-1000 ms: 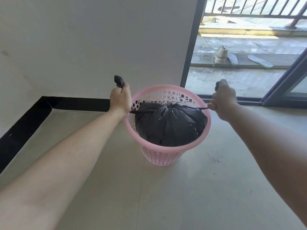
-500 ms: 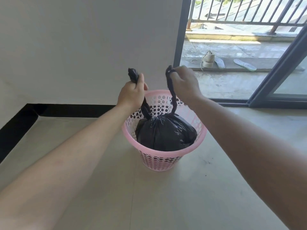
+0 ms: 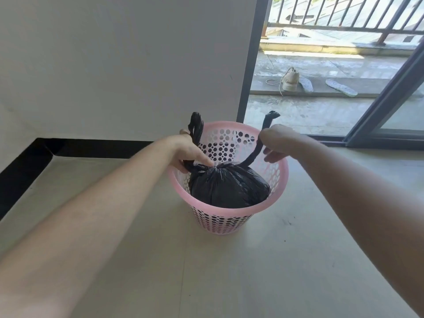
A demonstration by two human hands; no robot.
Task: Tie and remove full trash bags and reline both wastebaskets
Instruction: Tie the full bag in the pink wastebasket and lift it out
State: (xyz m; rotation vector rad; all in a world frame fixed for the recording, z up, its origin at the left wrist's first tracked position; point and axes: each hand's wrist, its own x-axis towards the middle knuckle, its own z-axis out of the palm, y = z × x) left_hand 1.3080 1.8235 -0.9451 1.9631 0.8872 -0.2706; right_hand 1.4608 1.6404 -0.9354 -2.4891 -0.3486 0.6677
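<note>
Lowered to bag (image 3: pixel 229 184), left hand (image 3: pixel 190 150) and right hand (image 3: pixel 277 141) still gripping tails (image 3: pixel 254 155)

No legible text anywhere, no labels, brands, numbers or signs, pink wastebasket (image 3: pixel 283 180) unmarked, black trash bag (image 3: pixel 229 184) unmarked

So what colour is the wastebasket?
Pink wastebasket, with round perforations in its wall; head view.

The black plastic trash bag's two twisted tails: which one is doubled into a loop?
The twisted black left tail, gripped by the left hand: it folds back on itself, while the right tail, in the right hand, is a single strand.
</note>
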